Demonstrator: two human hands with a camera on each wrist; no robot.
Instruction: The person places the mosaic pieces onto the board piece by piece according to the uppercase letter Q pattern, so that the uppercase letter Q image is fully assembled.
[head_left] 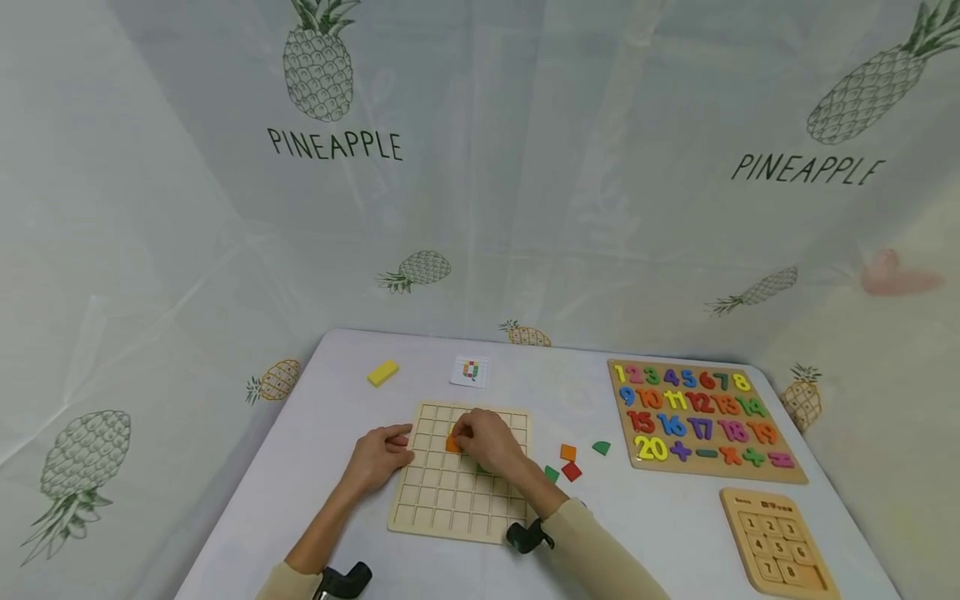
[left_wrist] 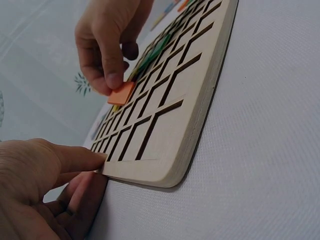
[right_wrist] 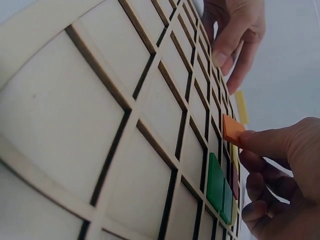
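Observation:
My right hand (head_left: 491, 442) pinches an orange square tile (right_wrist: 232, 129) between thumb and fingers, over the upper middle of a wooden grid board (head_left: 435, 492). The tile looks tilted in the right wrist view; whether it touches its cell I cannot tell. Close beside it, green tiles (right_wrist: 216, 182) and a dark red tile (right_wrist: 235, 181) sit in cells, with some yellow partly hidden. At the board's left edge rests my left hand (head_left: 375, 458). Its thumb (left_wrist: 82, 157) lies straight against the rim, and its other fingers are partly hidden.
Right of the board lie a loose orange tile (head_left: 568, 452), a red tile (head_left: 572, 472) and green pieces (head_left: 602, 448). Behind it are a pattern card (head_left: 471, 372) and a yellow block (head_left: 383, 372). A colourful number board (head_left: 712, 421) and a wooden number puzzle (head_left: 776, 542) stand farther right.

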